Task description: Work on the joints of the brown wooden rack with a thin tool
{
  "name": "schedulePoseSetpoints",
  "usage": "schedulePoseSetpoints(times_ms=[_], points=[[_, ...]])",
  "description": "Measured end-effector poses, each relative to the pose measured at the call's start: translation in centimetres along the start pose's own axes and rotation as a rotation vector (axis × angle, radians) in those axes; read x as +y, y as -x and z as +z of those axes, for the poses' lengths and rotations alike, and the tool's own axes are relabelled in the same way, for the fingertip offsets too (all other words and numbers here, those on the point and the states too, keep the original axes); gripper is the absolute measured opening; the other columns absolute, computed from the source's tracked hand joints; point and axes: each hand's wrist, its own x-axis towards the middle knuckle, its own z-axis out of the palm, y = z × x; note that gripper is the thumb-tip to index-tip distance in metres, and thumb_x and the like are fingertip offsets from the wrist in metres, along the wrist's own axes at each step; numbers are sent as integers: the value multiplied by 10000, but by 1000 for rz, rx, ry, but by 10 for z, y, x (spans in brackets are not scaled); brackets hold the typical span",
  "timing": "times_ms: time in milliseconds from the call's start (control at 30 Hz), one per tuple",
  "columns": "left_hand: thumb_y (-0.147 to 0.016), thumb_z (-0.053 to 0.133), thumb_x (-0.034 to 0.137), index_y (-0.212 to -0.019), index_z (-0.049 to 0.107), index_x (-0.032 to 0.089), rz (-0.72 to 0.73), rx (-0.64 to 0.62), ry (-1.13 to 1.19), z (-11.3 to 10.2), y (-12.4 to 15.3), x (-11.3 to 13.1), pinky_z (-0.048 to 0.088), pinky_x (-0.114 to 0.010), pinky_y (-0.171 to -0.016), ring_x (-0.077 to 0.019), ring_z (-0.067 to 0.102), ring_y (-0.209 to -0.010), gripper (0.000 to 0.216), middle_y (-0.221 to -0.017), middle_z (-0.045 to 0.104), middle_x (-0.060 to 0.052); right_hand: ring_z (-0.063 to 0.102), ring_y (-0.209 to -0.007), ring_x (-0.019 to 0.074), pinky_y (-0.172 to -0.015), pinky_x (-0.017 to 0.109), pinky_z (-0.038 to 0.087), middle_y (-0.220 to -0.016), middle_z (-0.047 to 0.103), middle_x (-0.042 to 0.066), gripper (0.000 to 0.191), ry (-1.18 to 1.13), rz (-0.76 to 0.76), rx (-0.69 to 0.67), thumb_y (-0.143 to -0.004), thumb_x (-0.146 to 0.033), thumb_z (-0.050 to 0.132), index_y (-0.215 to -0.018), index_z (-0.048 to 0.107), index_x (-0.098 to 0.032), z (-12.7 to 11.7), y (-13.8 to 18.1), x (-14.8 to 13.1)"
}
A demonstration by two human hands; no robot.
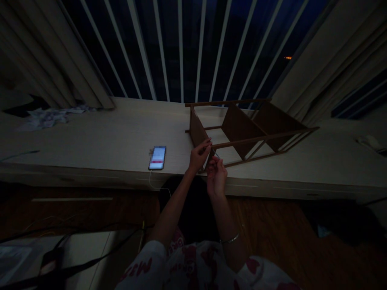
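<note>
Wooden rack (243, 131): lies on its side on the pale ledge (121, 137), its length running from the hands toward 2 o'clock.
Handling: probably light for its size and stiff; the thin rails look likelier to flex or scuff than the broad shelf panels.
Where to hold: the near rail (238, 143) or a corner by the end panel (198, 127), judging by the open frame.
Left hand (199, 156): its fingers bear on the rack's near-left corner; in this dim light I cannot tell whether they clasp it or only steady it.
Right hand (217, 177): just below, fingers closed around a thin rod (217, 154) by that corner.
Phone (157, 158): lit, at 9 o'clock from the hands, apart from the rack; its white cable (150, 177) drops over the ledge edge toward 8.
In the way: white window bars (180, 52) at 12, close behind the far rail, and a curtain (329, 64) at 2.
Crumpled papers (50, 117): well apart, between 9 and 10.
</note>
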Motion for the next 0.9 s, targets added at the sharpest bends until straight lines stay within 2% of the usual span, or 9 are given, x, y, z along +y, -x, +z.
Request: schedulePoseSetpoints(times_ms=[200,367,633,767,900], points=[[-819,505,334,-969,630,188,0,19,7,2,1,-1,388,-373,-1017,-170,512,-1157,243,-1250,542,-79,460,-500,50,-487,180,361,-682,575,-17,345,33,-23,45,-796,-485,492,-862,601,-165,0,1,3],[-821,499,337,-964,630,190,-5,23,1,3,1,0,395,-375,-1011,-167,529,-1134,242,-1248,544,-80,464,-500,50,-475,171,368,-726,604,2,378,190,-88,81,-799,-502,462,-874,604,-161,-3,0,6],[-816,510,333,-966,629,187,-5,16,10,2,1,0,404,-384,-1003,-172,532,-1131,240,-1233,556,-83,494,-551,58,-492,179,396,-891,632,44,387,321,-223,149,-768,-478,527,-982,612,-166,-9,1,3],[-820,503,338,-964,628,187,4,25,1,3,1,1,402,-381,-1004,-172,525,-1140,243,-1246,545,-84,547,-657,90,-543,202,425,-1047,612,87,400,360,-288,136,-771,-462,527,-1034,610,-171,-9,2,-1],[-817,505,346,-972,625,188,3,17,-9,3,1,2,398,-385,-1008,-175,530,-1134,251,-1234,555,-82,535,-628,93,-563,221,436,-986,634,80,408,372,-292,95,-773,-450,528,-1056,612,-168,-8,3,-3]])
